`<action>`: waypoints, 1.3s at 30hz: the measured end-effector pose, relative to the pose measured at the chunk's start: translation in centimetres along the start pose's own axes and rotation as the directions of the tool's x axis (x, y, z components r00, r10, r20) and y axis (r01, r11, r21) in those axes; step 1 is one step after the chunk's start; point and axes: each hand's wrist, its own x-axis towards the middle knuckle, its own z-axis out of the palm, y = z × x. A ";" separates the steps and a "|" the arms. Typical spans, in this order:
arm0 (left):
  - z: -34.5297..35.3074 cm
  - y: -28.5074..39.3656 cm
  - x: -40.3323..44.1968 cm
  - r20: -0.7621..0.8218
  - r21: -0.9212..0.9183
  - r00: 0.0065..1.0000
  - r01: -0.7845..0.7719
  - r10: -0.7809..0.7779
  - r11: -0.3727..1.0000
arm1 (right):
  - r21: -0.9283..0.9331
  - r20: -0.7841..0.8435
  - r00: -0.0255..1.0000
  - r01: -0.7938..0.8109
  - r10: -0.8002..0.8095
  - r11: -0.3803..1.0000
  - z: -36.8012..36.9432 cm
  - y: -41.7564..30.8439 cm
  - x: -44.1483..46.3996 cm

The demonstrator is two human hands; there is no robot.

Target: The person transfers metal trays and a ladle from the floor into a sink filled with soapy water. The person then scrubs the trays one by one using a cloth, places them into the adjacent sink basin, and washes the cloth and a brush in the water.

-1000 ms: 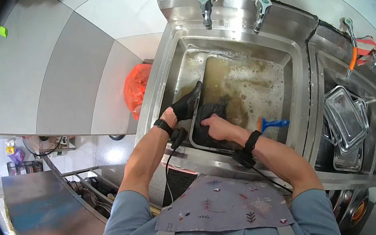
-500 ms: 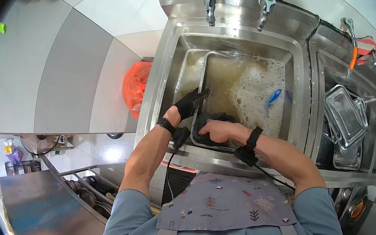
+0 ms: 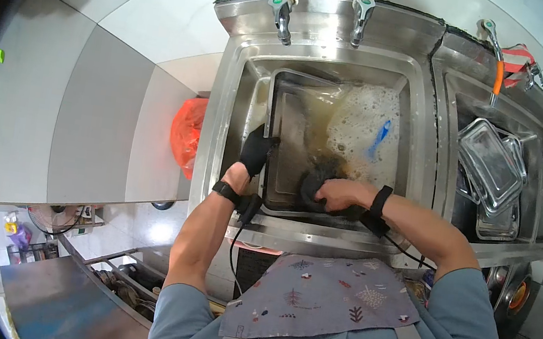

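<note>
A rectangular metal tray [image 3: 288, 148] lies tilted in the soapy water of the sink, its left side raised clear of the surface. My left hand [image 3: 258, 150], in a black glove, is closed on the tray's left rim. Over the tray's lower right part, my right hand [image 3: 339, 194] presses a dark scouring pad [image 3: 315, 182] against the inside; its fingertips are hidden by the pad and murky water. A blue-handled brush [image 3: 379, 139] floats in the foam to the right.
The steel sink [image 3: 413, 188] has two taps [image 3: 281, 16] [image 3: 361, 17] at its back. In the right-hand basin lie several metal trays [image 3: 494, 168], below an orange-sleeved tap [image 3: 498, 76]. A red plastic bag [image 3: 186, 136] sits left of the sink.
The tray's left side has come up out of the water, baring more of its bottom. My right hand has moved the pad to the right. The blue brush has turned more upright.
</note>
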 end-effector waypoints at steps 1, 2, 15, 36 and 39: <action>-0.5 0.2 0.1 -0.017 0.052 1.000 -0.022 0.023 0.998 | -0.004 -0.002 1.000 0.003 -0.003 1.000 0.6 0.8 0.1; -1.0 0.9 -0.1 -0.022 0.052 0.999 -0.025 0.026 0.998 | -0.099 0.051 0.995 -0.077 0.082 0.992 1.1 1.6 0.3; -2.1 6.9 -3.3 -0.121 0.375 0.969 -0.155 0.214 0.914 | -0.400 -0.483 0.836 -0.475 0.261 0.784 -4.4 2.3 -0.8; -4.2 10.5 -6.1 -0.184 0.375 0.934 -0.222 0.307 0.900 | 0.332 -0.260 0.720 -0.559 0.643 0.760 -7.3 13.1 1.0; -3.0 11.4 -6.8 -0.190 0.374 0.939 -0.202 0.288 0.905 | 0.775 -0.227 0.712 -0.281 0.665 0.566 -8.8 10.3 -2.8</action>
